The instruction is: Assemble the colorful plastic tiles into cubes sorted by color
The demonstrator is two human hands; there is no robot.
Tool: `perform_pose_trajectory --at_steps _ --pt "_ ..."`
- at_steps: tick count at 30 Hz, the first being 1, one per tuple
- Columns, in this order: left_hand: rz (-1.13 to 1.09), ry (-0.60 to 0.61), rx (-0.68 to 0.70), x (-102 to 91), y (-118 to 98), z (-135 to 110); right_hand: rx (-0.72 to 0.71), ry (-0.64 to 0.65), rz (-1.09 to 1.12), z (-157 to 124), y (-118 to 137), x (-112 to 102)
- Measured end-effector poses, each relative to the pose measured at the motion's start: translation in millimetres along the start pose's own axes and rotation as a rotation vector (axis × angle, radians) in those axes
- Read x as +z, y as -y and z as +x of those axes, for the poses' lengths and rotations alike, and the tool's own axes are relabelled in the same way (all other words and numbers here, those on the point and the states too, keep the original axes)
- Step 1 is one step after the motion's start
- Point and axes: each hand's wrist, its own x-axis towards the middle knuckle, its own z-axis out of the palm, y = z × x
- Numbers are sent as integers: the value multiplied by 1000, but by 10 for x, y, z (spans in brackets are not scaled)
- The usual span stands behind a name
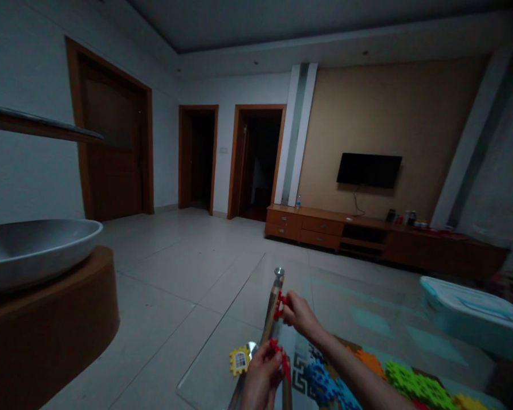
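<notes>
Red interlocking plastic pieces (pixel 280 305) are in both hands, one small cluster pinched in each. The left hand (pixel 260 380) and right hand (pixel 299 315) stay apart, the fingers of each closed on the red plastic, which keeps the notched edges up at the fingertips and away from the loose pile. The light is dim, so I can't say for sure how many pieces each hand grips. A chrome rod (pixel 272 310) with a ball tip runs up between the hands, and a yellow foam piece (pixel 240 360) printed with a window lies near the left hand. What looks like a glass tabletop (pixel 214 364) lies over a play mat, with blue, orange and green pieces (pixel 404 384) spread to the right. A plastic tub (pixel 474 316) sits further right. Pale floor tiles (pixel 166 273) run towards a low wooden cabinet (pixel 308 228) under a wall-mounted television (pixel 369 169), and a metal basin (pixel 34 250) rests on a wooden stand (pixel 47 336) at left.
</notes>
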Motion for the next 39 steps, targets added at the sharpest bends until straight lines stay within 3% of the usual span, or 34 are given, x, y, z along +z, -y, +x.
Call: perform_pose_trajectory --at_steps 4,7,10,13,22,26,33,39 --pt "-78 197 62 180 -43 -96 56 -11 286 -611 -64 -210" --pt "-78 305 16 325 -44 -188 76 -80 538 -1017 -77 -319" --pt "-21 378 -27 441 0 -292 94 -134 591 -1296 -86 -397" --pt "55 368 -56 521 89 -366 118 -153 609 -1461 -112 -425" --pt "268 353 18 669 302 -407 156 -360 647 -1651 -224 -328" --pt "340 342 23 715 300 -452 174 -367 642 -1655 -255 -289" --pt "478 333 93 669 297 -457 166 -385 351 -1674 -290 -355" --pt "606 407 79 623 265 -446 337 -312 645 -1608 -318 -221"
